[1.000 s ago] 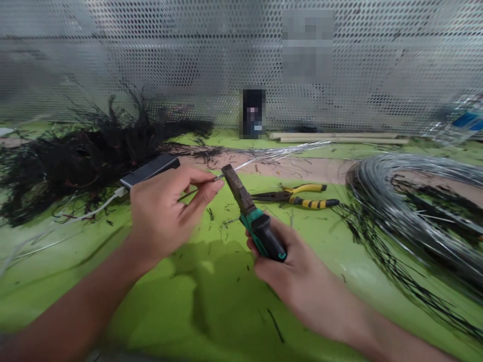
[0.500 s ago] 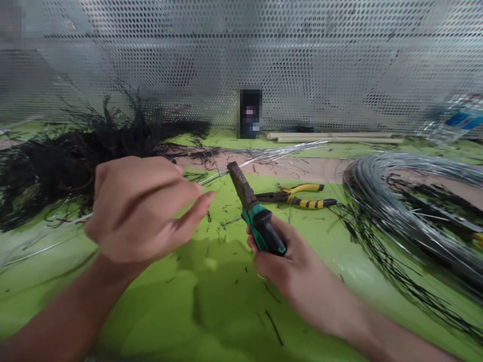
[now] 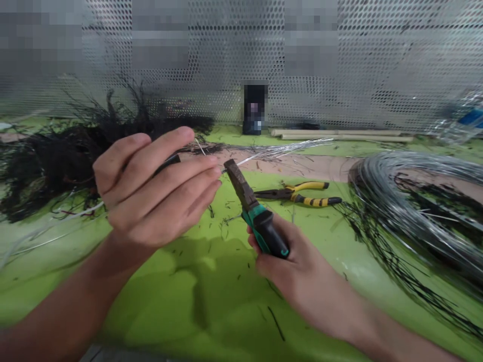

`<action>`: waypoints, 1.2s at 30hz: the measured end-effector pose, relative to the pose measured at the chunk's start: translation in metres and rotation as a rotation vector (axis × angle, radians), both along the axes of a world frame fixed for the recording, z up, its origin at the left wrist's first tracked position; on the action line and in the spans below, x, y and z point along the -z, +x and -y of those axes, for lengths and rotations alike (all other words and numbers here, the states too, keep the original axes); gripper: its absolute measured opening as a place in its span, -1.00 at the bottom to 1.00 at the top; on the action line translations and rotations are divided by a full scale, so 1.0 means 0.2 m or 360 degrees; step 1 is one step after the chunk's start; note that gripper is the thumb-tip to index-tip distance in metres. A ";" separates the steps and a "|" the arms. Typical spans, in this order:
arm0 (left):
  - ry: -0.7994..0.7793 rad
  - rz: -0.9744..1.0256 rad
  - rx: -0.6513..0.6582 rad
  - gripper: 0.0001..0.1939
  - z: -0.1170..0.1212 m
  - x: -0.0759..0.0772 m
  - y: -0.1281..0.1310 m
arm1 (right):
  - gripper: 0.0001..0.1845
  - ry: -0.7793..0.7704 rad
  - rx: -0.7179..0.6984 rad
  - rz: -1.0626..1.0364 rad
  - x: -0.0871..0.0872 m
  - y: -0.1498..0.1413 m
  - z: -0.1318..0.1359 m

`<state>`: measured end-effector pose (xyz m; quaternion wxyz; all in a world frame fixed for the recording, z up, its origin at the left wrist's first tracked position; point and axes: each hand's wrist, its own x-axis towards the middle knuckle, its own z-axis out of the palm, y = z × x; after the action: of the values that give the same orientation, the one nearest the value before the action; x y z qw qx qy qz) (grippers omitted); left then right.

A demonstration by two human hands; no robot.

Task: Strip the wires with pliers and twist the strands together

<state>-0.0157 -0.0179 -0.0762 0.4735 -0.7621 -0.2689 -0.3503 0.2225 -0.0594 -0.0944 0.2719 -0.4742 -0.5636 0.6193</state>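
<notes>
Right grip (image 3: pixel 292 264) stayed clamped on the green pliers (image 3: pixel 257 215); just beside their tip, the left grip (image 3: pixel 151 196) had uncurled, its hold on the wire (image 3: pixel 247 160) unclear.

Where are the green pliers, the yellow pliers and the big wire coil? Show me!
Green pliers (image 3: pixel 261 220): head view, on the front of the handle.
Yellow pliers (image 3: pixel 290 193): head view, on the joint.
Wire coil (image 3: pixel 372 185): head view, on its left side.

Soft shadows darken the green tabletop (image 3: pixel 234 311) (outer edges blurred).
</notes>
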 end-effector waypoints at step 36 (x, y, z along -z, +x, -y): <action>-0.0939 0.0703 0.0196 -0.62 0.01 0.04 0.08 | -0.78 -0.0046 0.0035 -0.0043 -0.01 0.00 -0.02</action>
<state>0.0005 -0.0202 -0.0848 0.1420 -0.7866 -0.4076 -0.4416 0.2217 -0.0546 -0.0928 0.2794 -0.4759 -0.5457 0.6306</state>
